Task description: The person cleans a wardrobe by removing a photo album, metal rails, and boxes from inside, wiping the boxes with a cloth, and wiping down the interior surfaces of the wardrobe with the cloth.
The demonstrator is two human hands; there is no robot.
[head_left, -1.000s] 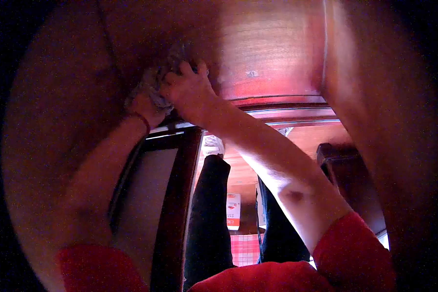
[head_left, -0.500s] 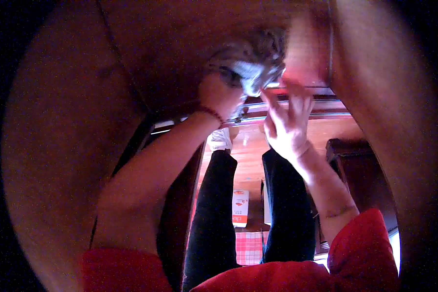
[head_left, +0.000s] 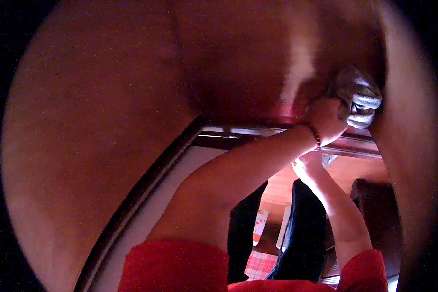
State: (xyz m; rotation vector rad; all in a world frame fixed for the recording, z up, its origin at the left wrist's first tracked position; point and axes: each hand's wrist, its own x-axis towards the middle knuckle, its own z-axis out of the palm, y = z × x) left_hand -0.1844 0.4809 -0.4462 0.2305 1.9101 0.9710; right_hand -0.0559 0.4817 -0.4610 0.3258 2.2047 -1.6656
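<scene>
My left hand (head_left: 328, 119), with a beaded bracelet on the wrist, is closed around a bunched grey cloth (head_left: 360, 100). The cloth lies against the dark reddish wood panel (head_left: 243, 68), in the right corner by the side wall. Below that wrist is my right hand (head_left: 309, 163), close to the railed edge (head_left: 353, 143) of the wooden enclosure. Its fingers are mostly hidden behind my left wrist, so their grip does not show.
Brown wooden side walls (head_left: 82, 126) rise on both sides of the opening. Past the railed edge are my dark-trousered legs (head_left: 301, 224), a white and orange box (head_left: 260, 226), a red checked cloth (head_left: 261, 263) and a dark piece of furniture (head_left: 374, 204).
My left hand has carried the grey cloth rightward along the panel into the right corner. The view has shifted, and my right hand now sits lower, partly behind my left wrist.
</scene>
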